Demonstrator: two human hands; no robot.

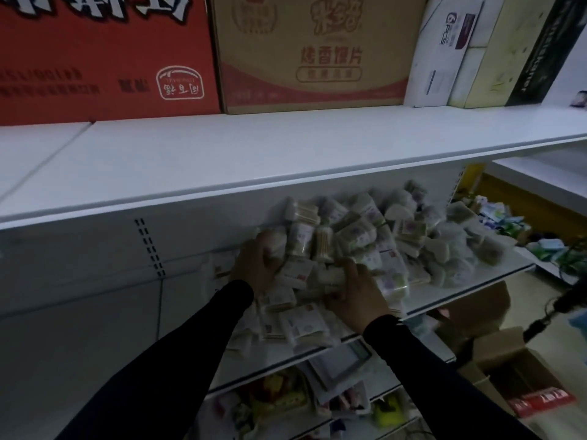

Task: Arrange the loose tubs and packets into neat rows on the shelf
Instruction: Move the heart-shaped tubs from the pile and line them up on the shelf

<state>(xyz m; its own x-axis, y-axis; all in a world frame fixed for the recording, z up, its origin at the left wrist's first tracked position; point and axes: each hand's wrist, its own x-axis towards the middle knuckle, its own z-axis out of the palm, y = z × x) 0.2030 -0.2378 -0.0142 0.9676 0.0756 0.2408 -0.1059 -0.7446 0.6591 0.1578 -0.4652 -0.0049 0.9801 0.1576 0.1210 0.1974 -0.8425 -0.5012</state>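
Shelving in white metal fills the view, seen from above and slightly left. On the top shelf (286,144), from left to right, stand a red carton (95,52) with white lettering, a brown carton (311,52) with red print, and white, pale green and black boxes (476,52) leaning together.

On the middle shelf (495,274) below lies a loose heap of small clear tubs and packets (397,236), many holding pale sticks, most with white labels. The heap spreads from about the centre of the shelf to its right end, with flat packets (295,319) lying near the front edge.

Two arms in black sleeves reach up from the bottom of the view into the left part of the heap. The left hand (259,265) sits at the heap's left edge, fingers curled around a pale tub (278,242). Just beside it to the right, upright tubs (314,239) stand close together. The right hand (357,292) lies palm down on the heap near the front, fingers bent over a white packet (330,276); blur makes it impossible to tell whether it truly grips that packet.

Lower shelves hold colourful goods, too blurred to name. At far right, an open cardboard box (521,376) sits on the floor.
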